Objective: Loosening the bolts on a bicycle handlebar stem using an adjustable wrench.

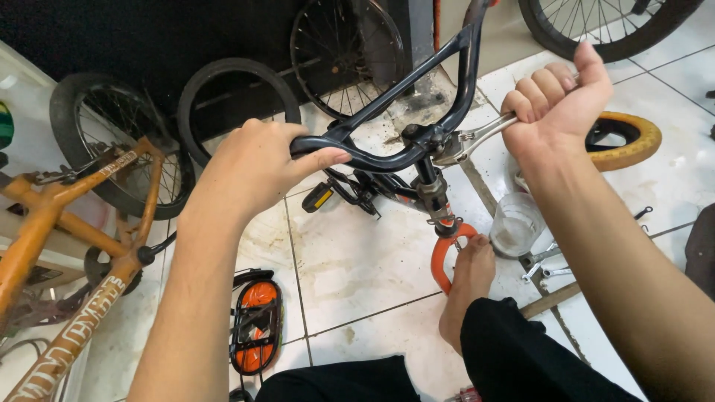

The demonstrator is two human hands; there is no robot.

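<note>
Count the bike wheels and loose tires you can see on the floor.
5: a spoked wheel behind the orange frame, a bare black tire beside it, a spoked wheel by the wall, one top right, a yellow tire at right. Others may be hidden.

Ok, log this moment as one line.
left hand: grips handlebar | right hand: holds wrench at stem clamp | foot: on orange fork

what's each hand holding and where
Left hand grips the black handlebar at its left end; right hand grips the handle end of a metal wrench at the stem.
</note>
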